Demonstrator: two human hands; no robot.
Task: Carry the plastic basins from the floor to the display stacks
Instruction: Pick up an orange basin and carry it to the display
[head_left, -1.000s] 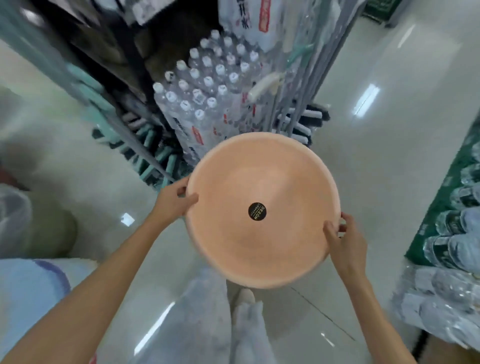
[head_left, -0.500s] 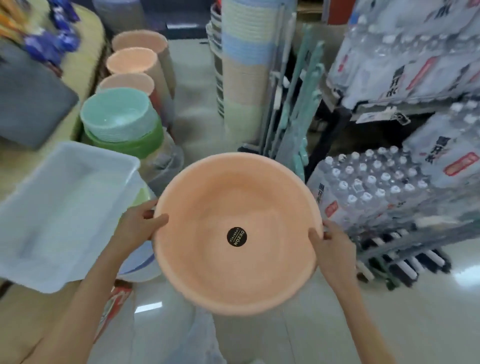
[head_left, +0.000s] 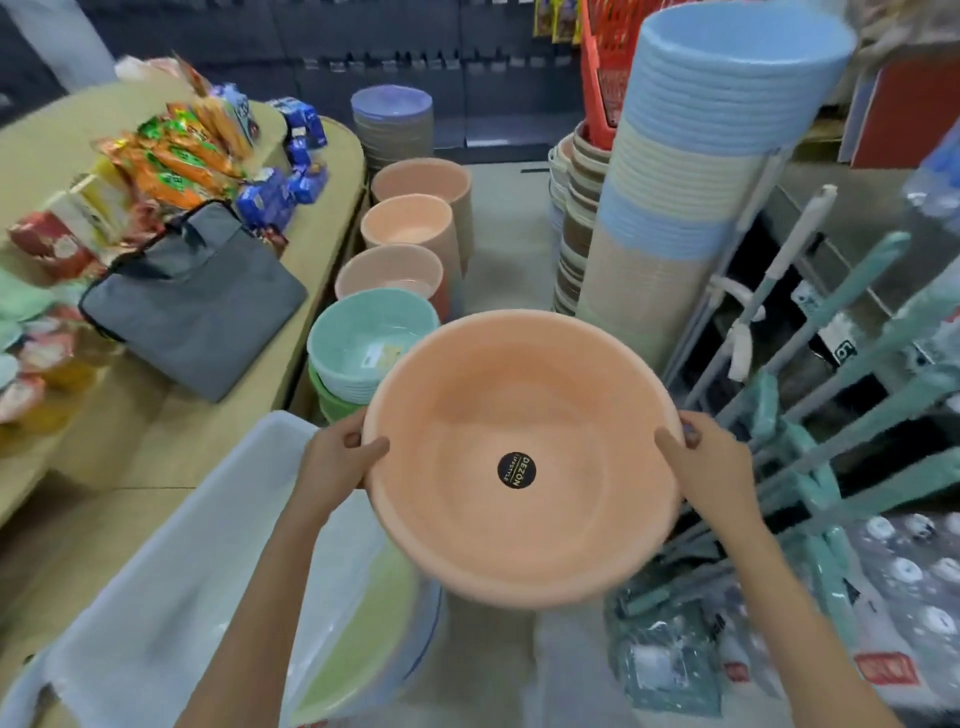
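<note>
You hold a round peach-orange plastic basin (head_left: 522, 457) in mid-air in front of you, open side up, with a small round black sticker (head_left: 516, 470) on its inside bottom. Your left hand (head_left: 337, 460) grips the basin's left rim, thumb hooked over the edge and fingers curled underneath; your right hand (head_left: 709, 460) clamps the right rim the same way. Just beyond the basin on the left stands a stack of mint-green plastic basins (head_left: 363, 345), and behind that a row of peach basin stacks (head_left: 410, 228) running away from you, each open side up. To the right rises a tall column of nested blue and cream plastic basins (head_left: 691, 197), well above the held basin. A translucent white rectangular plastic tub (head_left: 171, 571) lies below your left forearm. On the tan counter (head_left: 104, 436) at the left rest a grey fabric bag (head_left: 202, 301) and a heap of colourful snack packets (head_left: 176, 156). Teal mop handles (head_left: 841, 364) lean at the right.
</note>
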